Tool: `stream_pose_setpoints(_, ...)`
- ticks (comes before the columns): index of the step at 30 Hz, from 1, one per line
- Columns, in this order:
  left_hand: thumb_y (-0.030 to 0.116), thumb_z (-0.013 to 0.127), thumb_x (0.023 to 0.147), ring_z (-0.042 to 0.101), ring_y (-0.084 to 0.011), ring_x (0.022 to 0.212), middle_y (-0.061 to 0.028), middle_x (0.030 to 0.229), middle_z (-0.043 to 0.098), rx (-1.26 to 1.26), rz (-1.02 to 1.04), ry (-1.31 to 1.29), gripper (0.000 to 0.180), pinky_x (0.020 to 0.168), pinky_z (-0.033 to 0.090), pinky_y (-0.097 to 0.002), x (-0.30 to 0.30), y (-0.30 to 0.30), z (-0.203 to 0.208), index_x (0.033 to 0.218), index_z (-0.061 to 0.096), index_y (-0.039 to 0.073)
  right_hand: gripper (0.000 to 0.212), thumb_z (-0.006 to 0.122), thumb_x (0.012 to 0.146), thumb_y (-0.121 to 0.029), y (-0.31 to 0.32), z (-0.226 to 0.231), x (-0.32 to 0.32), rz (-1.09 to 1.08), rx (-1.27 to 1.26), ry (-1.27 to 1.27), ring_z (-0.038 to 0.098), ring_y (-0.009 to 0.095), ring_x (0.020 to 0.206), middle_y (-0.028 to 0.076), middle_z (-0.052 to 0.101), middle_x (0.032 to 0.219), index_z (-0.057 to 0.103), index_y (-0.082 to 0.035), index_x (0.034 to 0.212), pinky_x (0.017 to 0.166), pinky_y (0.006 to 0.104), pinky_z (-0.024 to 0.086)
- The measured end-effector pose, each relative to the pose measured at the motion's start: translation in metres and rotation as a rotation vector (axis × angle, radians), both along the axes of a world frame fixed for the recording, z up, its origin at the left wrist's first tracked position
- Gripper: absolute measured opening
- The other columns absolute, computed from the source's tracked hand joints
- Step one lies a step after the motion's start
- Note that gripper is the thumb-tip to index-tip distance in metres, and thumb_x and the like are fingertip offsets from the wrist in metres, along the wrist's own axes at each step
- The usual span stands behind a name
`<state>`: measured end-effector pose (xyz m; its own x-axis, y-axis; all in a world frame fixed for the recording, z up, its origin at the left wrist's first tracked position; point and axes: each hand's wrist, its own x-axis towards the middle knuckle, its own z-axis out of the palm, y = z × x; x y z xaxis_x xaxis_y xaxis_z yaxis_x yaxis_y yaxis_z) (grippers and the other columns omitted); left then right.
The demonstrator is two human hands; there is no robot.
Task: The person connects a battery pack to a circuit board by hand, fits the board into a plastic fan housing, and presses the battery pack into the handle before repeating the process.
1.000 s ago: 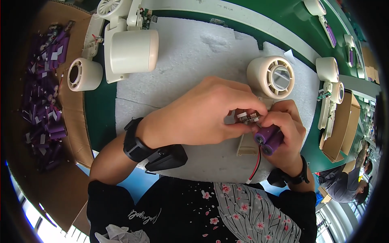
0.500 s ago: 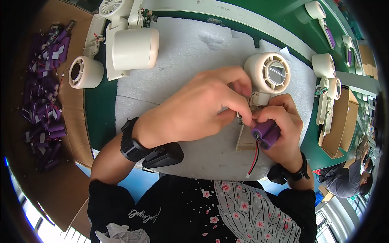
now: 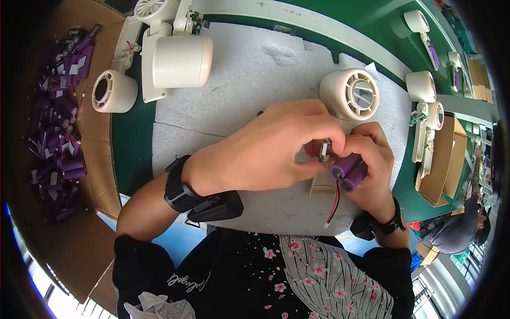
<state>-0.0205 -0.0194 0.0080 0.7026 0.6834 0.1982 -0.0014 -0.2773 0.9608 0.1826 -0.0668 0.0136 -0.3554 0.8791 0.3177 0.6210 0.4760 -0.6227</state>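
My right hand point(image 3: 378, 167) is closed round a pair of purple battery cells point(image 3: 350, 171), their ends facing me. Red and black wires point(image 3: 334, 206) hang from the cells to a small white plug. Between the thumb and fingers of my left hand point(image 3: 265, 146) is a small circuit board point(image 3: 325, 150), right beside the cells. Beyond both hands lies a cream handheld fan point(image 3: 328, 95), its round grille turned to the right. The fan's handle shell point(image 3: 323, 187) runs under my hands, so most of it is hidden.
A grey foam mat point(image 3: 255, 58) covers the work surface. On the left, a cardboard box point(image 3: 95, 175) holds many purple battery packs point(image 3: 58, 122). Cream fan bodies point(image 3: 180, 61) stand back left; more fan parts point(image 3: 422, 87) and an open carton point(image 3: 443, 165) lie right. A person point(image 3: 462, 228) is at far right.
My left hand has shifted slightly right and lifted the circuit board up by the fan's neck, where it now shows between thumb and fingers. My right hand keeps the battery cells nearly in place.
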Motion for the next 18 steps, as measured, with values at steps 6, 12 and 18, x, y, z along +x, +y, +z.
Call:
stream_pose_setpoints(6, -0.01, 0.072, 0.07, 0.067, -0.0178, 0.083, -0.009, 0.095, 0.065, -0.098, -0.013, 0.008, 0.032, 0.069, 0.057, -0.0262, 0.001, 0.002, 0.001, 0.098, 0.066, 0.005, 0.033, 0.08, 0.058, -0.002, 0.001, -0.004, 0.004, 0.027, -0.008, 0.055, 0.055, 0.023, 0.073, 0.0, 0.067, 0.077, 0.06, -0.011, 0.082, 0.065, 0.0307, 0.046)
stream_pose_setpoints(12, -0.011, 0.071, 0.071, 0.069, -0.0171, 0.079, -0.0093, 0.093, 0.066, -0.046, -0.026, 0.015, 0.031, 0.069, 0.057, -0.026, -0.001, 0.002, -0.004, 0.098, 0.067, 0.003, 0.03, 0.08, 0.06, -0.001, 0.003, -0.001, 0.007, 0.074, -0.093, 0.078, 0.054, 0.023, 0.073, -0.001, 0.067, 0.076, 0.06, -0.01, 0.081, 0.066, 0.0311, 0.046)
stream_pose_setpoints(18, -0.011, 0.069, 0.071, 0.068, -0.0163, 0.077, -0.0083, 0.091, 0.066, -0.085, -0.018, 0.013, 0.03, 0.069, 0.057, -0.0254, -0.003, 0.002, 0.001, 0.097, 0.067, 0.003, 0.024, 0.076, 0.07, 0.0, 0.002, -0.004, 0.014, 0.119, -0.101, 0.195, 0.054, 0.021, 0.074, 0.005, 0.065, 0.078, 0.059, -0.006, 0.086, 0.066, 0.0292, 0.045)
